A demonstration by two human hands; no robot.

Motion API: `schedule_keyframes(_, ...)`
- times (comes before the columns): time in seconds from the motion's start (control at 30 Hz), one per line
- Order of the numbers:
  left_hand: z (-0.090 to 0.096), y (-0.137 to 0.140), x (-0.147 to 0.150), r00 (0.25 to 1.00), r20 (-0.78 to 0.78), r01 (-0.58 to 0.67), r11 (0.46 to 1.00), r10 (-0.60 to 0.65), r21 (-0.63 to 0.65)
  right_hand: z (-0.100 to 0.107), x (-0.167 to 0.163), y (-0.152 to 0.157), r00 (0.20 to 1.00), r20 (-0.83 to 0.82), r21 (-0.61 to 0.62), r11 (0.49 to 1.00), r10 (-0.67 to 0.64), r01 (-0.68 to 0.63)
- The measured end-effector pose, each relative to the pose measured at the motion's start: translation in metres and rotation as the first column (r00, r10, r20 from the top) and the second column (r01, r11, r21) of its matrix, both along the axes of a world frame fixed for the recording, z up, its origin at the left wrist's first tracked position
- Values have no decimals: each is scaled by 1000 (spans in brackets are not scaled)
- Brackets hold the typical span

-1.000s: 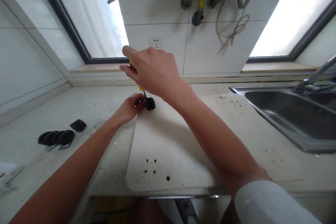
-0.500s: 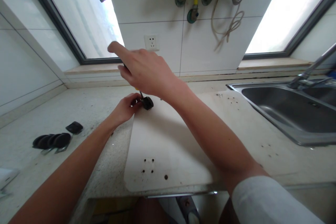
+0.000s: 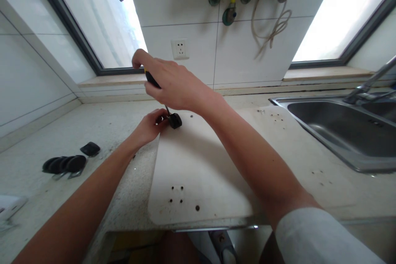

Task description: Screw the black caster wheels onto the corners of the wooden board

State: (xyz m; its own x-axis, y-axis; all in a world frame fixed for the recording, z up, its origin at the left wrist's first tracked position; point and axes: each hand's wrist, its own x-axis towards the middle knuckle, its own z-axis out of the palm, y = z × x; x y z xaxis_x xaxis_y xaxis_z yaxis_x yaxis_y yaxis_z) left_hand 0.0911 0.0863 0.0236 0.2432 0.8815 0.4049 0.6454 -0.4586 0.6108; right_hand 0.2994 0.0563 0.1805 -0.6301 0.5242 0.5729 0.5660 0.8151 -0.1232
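My right hand (image 3: 177, 84) is wrapped round the black and yellow handle of a screwdriver (image 3: 151, 79), above the far left corner of a white board (image 3: 198, 165). Its thin metal shaft slants down beside a black caster wheel (image 3: 176, 121) at that corner. My left hand (image 3: 150, 127) has its fingers curled against the caster's base from the left; the tool's tip and the fastening there are hidden. Several small screw holes (image 3: 177, 194) and a larger hole (image 3: 197, 208) mark the board's near left corner.
Several black casters (image 3: 64, 164) lie in a row on the speckled counter (image 3: 123, 198) at left, with another dark piece (image 3: 90, 149) behind them. A steel sink (image 3: 328, 128) with a faucet (image 3: 355, 93) is at right. Wall valves (image 3: 229, 15) and a socket (image 3: 180, 49) are ahead.
My right hand has turned slightly about the screwdriver, its index finger now more curled and the handle more exposed. The view has shifted a little; the caster and my left hand stay in place.
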Motion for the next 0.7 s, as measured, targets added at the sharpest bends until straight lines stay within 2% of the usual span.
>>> schedule_keyframes(0.13, 1, -1, 0, 1000, 17, -2, 1000, 2, 3, 1, 0, 0, 996, -18, 40, 995, -90, 90)
schedule_keyframes(0.27, 2, -2, 1, 1000, 16, 6, 1000, -6, -27, 4, 2, -2, 999, 36, 1, 1000, -24, 24)
schedule_keyframes(0.4, 2, -1, 2, 1000, 13, -9, 1000, 9, -15, 5, 2, -3, 990, 19, 45, 989, -142, 141)
schedule_keyframes(0.53, 3, -1, 2, 1000, 20, -12, 999, 13, -36, 5, 2, -2, 1000, 26, -21, 1000, 0, 0)
schedule_keyframes(0.7, 8, -5, 3, 1000, -10, -11, 1000, 11, -15, 6, 6, 0, 994, -6, 6, 994, -108, 108)
